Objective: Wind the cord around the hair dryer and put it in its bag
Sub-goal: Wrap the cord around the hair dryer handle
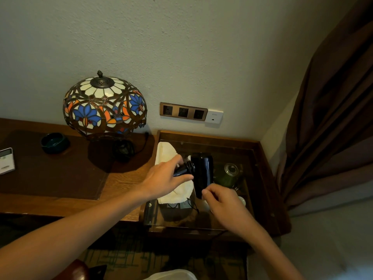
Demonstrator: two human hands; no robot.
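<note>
1. The hair dryer (201,174) is held up just above the glass-topped side counter (268,178), its black barrel pointing towards the camera and its handle out to the left.
2. The left hand (163,178) is closed around the handle, where turns of the cord (189,166) already sit bunched near the barrel.
3. The right hand (219,201) is pinched narrow at the barrel's near end; whether it holds the barrel or a stretch of cord I cannot tell.
4. The cream cloth bag (167,154) lies flat on the glass just behind and under the dryer, its dark drawstring (191,205) trailing at the near edge.
5. Judging by this, the winding is nearly finished. To do it well, keep the loops snug and side by side on the handle, and tuck the plug end under the last turn.
6. Keep one hand clamped over the coil while the other opens the bag mouth, or the loops may spring loose.
</note>
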